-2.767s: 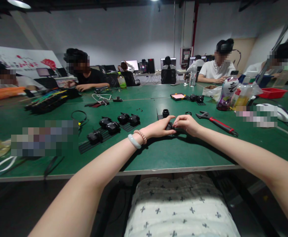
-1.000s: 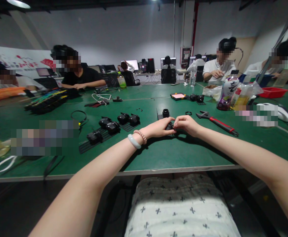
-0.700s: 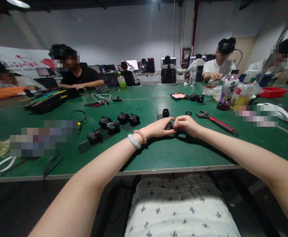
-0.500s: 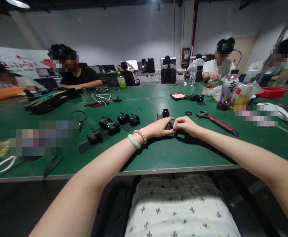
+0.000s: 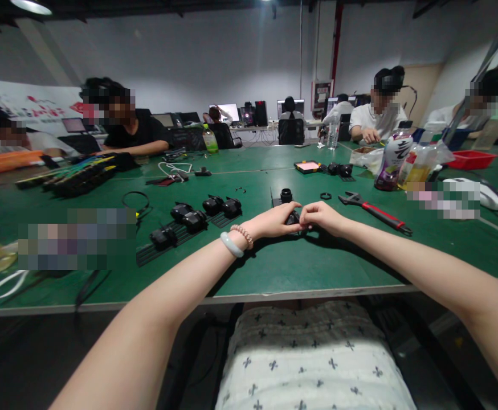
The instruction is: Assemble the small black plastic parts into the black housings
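On the green table a small black part (image 5: 292, 218) lies between my hands, mostly hidden by the fingers. My left hand (image 5: 280, 219) is closed round it from the left, thumb and fingers on its sides. From the right, my right hand (image 5: 321, 216) pinches at its edge with bent fingers; what the fingertips hold is too small to make out. Just beyond my left hand stands a black part with a round top (image 5: 286, 195), on a dark slotted plate. A black ring (image 5: 326, 196) lies past my right hand, and an adjustable wrench (image 5: 375, 212) with red-black handle rests further right.
Several black parts on slotted strips (image 5: 188, 217) lie to the left, near a black cable loop (image 5: 135, 200). Bottles (image 5: 393, 162) and a red tray (image 5: 471, 160) stand at the right. Co-workers (image 5: 377, 111) sit across the table. The table's front edge (image 5: 274, 296) runs before my lap.
My hands stay in nearly the same place, with only slight finger movement at the black part. Across the table, the co-worker in black has shifted a little left.
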Demonstrator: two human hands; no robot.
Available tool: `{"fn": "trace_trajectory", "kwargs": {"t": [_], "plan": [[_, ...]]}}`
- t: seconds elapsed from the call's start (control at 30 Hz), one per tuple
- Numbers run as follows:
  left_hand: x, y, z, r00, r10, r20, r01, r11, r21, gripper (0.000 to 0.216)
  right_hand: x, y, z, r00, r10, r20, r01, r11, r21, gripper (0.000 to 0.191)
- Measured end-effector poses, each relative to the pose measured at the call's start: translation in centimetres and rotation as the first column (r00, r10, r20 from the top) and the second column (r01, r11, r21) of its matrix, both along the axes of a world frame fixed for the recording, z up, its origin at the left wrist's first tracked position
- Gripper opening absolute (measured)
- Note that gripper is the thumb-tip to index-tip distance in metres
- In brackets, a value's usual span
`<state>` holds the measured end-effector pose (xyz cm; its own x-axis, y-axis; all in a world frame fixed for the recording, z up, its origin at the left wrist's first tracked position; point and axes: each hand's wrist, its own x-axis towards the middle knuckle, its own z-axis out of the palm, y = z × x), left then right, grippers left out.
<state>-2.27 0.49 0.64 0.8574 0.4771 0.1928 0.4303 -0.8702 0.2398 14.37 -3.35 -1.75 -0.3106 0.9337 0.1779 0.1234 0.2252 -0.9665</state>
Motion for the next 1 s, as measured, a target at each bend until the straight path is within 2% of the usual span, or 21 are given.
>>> {"fn": "trace_trajectory", "kwargs": {"t": [0.27, 0.57, 0.77, 1.0], "plan": [[-0.24, 0.32, -0.17, 1.0, -0.008, -0.011, 0.008, 1.0, 0.011, 0.065, 0.01, -0.09, -0.14, 0.973, -0.046, 0.226, 0.033, 0.998, 0.061, 0.013], [-0.46, 0.77, -0.52, 1.0, -0.025, -0.008, 0.025, 0.999, 0.03, 0.069, 0.22, 0.43, -0.64, 0.89, -0.128, 0.438, 0.049, 0.981, 0.187, 0.014], [-0.49, 0.62, -0.36, 1.0, -0.024, -0.009, 0.025, 0.999, 0.022, 0.068, 0.08, 0.26, -0.5, 0.835, -0.189, 0.516, 0.062, 0.965, 0.254, 0.016], [-0.46, 0.63, -0.34, 1.0, -0.02, -0.008, 0.02, 1.0, 0.018, 0.069, 0.08, 0.2, -0.45, 0.814, -0.197, 0.546, 0.061, 0.965, 0.257, 0.016]]}}
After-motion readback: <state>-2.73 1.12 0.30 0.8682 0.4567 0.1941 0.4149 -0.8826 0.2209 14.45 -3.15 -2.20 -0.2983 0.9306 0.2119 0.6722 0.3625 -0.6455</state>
